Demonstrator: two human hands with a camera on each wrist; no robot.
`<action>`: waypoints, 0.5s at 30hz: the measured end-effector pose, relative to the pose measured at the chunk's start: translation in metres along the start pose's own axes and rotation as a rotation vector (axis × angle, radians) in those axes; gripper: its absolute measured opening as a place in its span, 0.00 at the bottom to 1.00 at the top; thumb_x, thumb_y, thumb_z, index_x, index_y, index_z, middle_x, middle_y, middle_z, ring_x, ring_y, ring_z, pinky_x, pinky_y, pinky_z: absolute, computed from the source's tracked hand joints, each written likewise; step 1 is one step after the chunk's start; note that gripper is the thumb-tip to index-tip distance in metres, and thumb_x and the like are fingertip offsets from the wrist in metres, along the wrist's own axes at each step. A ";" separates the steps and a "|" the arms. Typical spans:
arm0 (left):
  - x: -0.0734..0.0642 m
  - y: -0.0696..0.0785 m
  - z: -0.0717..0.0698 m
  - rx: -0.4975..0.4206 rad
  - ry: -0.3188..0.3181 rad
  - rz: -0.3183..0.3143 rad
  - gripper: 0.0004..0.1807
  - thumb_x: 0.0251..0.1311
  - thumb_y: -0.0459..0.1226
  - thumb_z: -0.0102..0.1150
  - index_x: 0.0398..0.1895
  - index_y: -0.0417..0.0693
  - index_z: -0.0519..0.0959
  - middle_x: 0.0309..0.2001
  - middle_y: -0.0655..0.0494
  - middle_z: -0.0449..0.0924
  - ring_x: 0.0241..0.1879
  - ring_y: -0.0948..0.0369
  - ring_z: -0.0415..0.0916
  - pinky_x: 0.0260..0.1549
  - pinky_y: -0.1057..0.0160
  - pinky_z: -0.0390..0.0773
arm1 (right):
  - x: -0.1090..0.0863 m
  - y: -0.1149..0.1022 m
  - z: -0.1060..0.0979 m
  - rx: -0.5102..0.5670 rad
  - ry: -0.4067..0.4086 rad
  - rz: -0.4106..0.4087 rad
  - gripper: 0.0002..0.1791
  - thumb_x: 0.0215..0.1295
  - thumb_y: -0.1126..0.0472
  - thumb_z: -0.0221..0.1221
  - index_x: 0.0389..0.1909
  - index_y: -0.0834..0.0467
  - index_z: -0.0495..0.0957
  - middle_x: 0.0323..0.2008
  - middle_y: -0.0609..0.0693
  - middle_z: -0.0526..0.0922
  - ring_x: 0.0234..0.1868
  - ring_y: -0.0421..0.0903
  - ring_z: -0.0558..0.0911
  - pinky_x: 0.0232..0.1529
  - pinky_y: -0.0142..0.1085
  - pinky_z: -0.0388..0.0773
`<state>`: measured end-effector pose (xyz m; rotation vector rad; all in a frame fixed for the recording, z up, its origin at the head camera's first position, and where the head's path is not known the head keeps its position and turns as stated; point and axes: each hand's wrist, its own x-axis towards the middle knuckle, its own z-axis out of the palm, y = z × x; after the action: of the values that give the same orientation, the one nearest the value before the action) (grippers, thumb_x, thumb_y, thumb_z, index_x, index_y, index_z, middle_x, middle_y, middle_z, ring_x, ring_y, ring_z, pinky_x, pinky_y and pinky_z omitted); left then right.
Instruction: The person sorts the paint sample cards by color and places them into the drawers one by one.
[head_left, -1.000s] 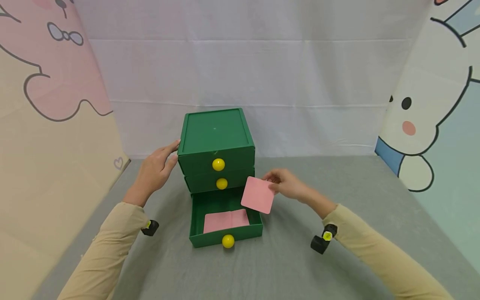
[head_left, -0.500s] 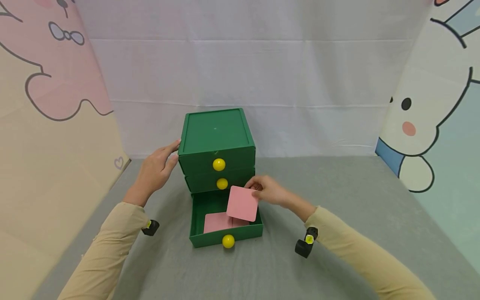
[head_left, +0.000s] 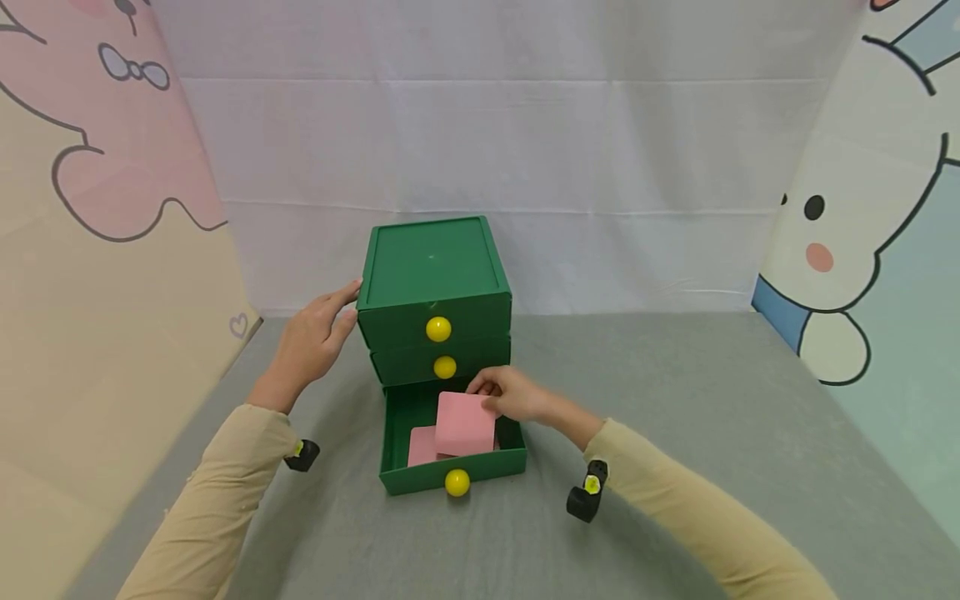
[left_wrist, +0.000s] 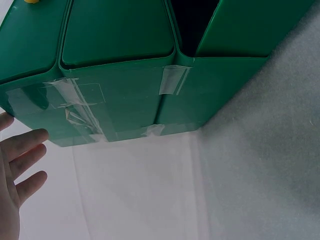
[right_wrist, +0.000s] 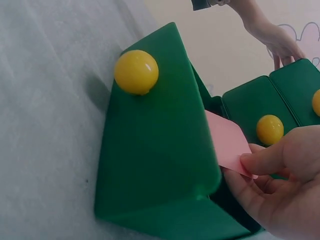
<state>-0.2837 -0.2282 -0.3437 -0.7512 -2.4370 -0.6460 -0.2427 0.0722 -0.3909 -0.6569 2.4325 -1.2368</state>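
Note:
A green three-drawer box point(head_left: 431, 262) with yellow ball knobs stands on the grey cloth, its bottom drawer point(head_left: 397, 425) pulled out. Between thumb and fingers, my right hand point(head_left: 517, 395) pinches a pink square card point(head_left: 465, 423) with rounded corners, tilted over that drawer. Beneath it, another pink card point(head_left: 422, 446) lies in the drawer, partly covered. In the right wrist view the pinched card point(right_wrist: 227, 142) reaches down behind the drawer front point(right_wrist: 155, 150). My left hand point(head_left: 311, 337) rests its fingertips at the upper left side of the box, fingers fairly straight; the left wrist view shows them spread point(left_wrist: 22, 160).
Clear tape point(left_wrist: 80, 110) runs along the box's side. The upper two drawers are closed, with knobs point(head_left: 438, 329) facing front. A white cloth point(head_left: 525, 150) hangs behind, and printed cartoon panels point(head_left: 840, 250) flank the grey table cloth point(head_left: 675, 392).
My right hand has moved left and down, bringing the pink card from the drawer's right edge to over the cards inside. The left hand stays in place.

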 end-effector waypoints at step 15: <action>0.000 0.001 0.000 -0.016 0.002 0.005 0.25 0.69 0.43 0.39 0.66 0.42 0.61 0.56 0.40 0.71 0.55 0.44 0.66 0.49 0.42 0.67 | 0.023 -0.003 0.035 0.035 0.029 0.005 0.10 0.60 0.75 0.51 0.41 0.65 0.77 0.32 0.51 0.76 0.30 0.43 0.72 0.30 0.30 0.72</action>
<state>-0.2830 -0.2280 -0.3437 -0.7625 -2.4295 -0.6646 -0.2443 0.0354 -0.4104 -0.6274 2.4288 -1.2923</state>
